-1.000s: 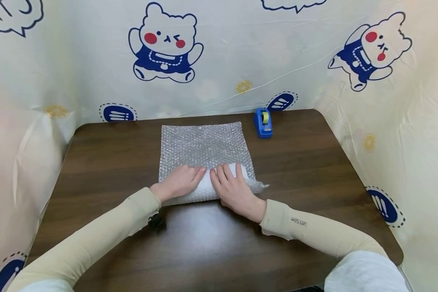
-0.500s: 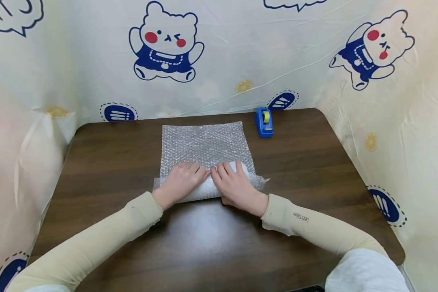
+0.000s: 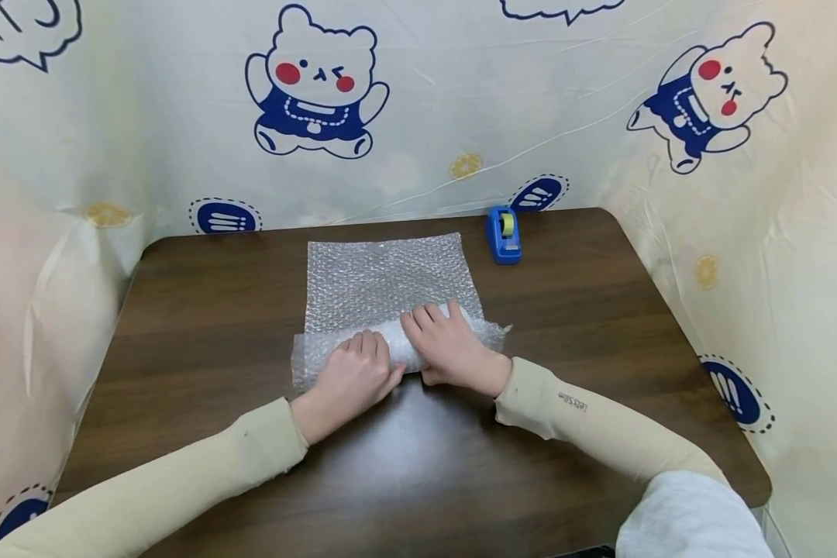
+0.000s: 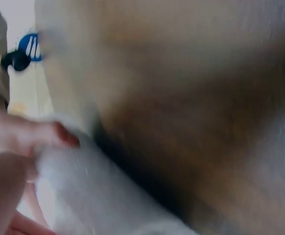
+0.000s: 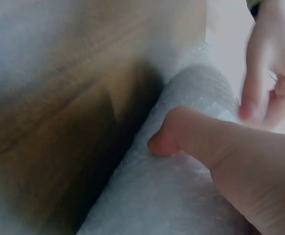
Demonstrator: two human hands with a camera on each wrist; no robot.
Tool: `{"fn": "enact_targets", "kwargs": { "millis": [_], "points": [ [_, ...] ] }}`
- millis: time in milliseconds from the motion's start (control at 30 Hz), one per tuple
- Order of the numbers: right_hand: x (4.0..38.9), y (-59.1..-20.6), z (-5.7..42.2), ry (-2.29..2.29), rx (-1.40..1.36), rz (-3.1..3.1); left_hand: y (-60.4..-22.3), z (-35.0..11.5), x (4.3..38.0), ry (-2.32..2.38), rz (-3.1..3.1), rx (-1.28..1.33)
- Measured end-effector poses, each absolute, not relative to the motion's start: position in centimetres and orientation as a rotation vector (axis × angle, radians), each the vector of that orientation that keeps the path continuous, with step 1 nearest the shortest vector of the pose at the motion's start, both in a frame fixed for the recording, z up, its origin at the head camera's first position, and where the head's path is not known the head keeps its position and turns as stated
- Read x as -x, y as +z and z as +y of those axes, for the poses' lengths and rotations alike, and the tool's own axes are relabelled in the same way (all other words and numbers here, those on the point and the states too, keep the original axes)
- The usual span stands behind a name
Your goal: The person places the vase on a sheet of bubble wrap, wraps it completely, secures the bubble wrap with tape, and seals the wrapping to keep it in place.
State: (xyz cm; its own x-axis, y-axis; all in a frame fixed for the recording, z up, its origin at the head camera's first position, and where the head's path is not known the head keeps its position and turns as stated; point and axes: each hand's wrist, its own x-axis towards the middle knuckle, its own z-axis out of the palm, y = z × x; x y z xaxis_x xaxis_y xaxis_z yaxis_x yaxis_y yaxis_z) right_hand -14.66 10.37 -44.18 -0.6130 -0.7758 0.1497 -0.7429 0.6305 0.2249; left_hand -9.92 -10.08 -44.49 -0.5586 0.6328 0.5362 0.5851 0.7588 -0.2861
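A sheet of bubble wrap [image 3: 390, 275] lies flat on the brown table, its near part rolled into a thick whitish roll [image 3: 395, 341]. What is inside the roll is hidden. My right hand [image 3: 449, 347] grips the roll, fingers over its top and thumb [image 5: 174, 134] along the near side. At the roll's left part is my left hand [image 3: 354, 376], fingers loosely bent and thumb pointing right. In the right wrist view the left hand [image 5: 272, 73] appears just off the roll, pinching nothing. Blur softens the left wrist view, where the roll [image 4: 93, 186] also shows.
A blue tape dispenser [image 3: 504, 235] with yellowish tape stands near the table's back edge, right of the sheet. Patterned cloth [image 3: 425, 93] hangs behind and beside the table [image 3: 572, 310]. A dark object [image 3: 586, 552] shows at the bottom edge.
My left hand has drawn back toward me from the top of the roll, uncovering its left end. The roll has shifted slightly away from me. My right hand keeps its grip.
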Motion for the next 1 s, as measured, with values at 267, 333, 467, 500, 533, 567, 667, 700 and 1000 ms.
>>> {"fn": "enact_targets", "kwargs": {
  "millis": [267, 333, 467, 500, 533, 567, 667, 700, 1000],
  "points": [
    [16.1, -43.3, 10.4, -0.15, -1.331, -2.723, -46.6, -9.9, 8.5, 0.41, -2.382, 0.755],
    [16.4, -43.2, 10.4, -0.146, -1.351, -2.733, -47.2, -10.1, 8.7, 0.416, -2.39, 0.742],
    [16.8, -43.1, 10.4, -0.144, -1.378, -2.735, -47.8, -10.4, 9.3, 0.355, -2.447, 0.741],
    [16.9, -43.1, 10.4, -0.143, -1.385, -2.732, -47.9, -10.5, 9.5, 0.332, -2.465, 0.745],
    [17.0, -43.1, 10.5, -0.144, -1.392, -2.728, -48.0, -10.5, 9.7, 0.31, -2.479, 0.747],
    [17.0, -43.0, 10.5, -0.142, -1.399, -2.725, -48.1, -10.6, 9.9, 0.293, -2.49, 0.747],
    [17.1, -42.8, 10.6, -0.133, -1.42, -2.735, -48.2, -10.6, 10.3, 0.263, -2.501, 0.761],
    [17.1, -42.7, 10.6, -0.13, -1.424, -2.744, -48.3, -10.7, 10.4, 0.261, -2.497, 0.767],
    [16.9, -41.7, 10.5, -0.131, -1.454, -2.933, -48.2, -11.0, 11.0, 0.228, -2.436, 0.848]
  ]
}}
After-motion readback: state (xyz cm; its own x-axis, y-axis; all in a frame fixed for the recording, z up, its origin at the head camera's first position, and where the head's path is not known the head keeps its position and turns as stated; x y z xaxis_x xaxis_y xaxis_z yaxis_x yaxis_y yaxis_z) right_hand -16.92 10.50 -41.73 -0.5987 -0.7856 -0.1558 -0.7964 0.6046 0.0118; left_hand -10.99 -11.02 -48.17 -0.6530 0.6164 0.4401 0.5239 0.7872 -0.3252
